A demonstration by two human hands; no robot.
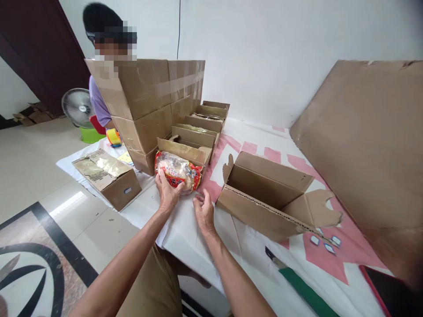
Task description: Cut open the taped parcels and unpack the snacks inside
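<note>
My left hand grips the near side of a clear and red snack bag, its thumb and fingers pressed to the plastic. Pale rounded pieces show through the film. The bag leans at the front of an open carton in a row. Just right of the bag, my right hand is apart from it, fingers loosely bent and holding nothing. To the right of that hand stands an open cardboard box with raised flaps; its inside, as far as it shows, is bare brown card.
Taped cartons are stacked at the back left, a person behind them. A closed box sits left. A green-handled knife and a phone lie at the right front. A large cardboard panel rises at right.
</note>
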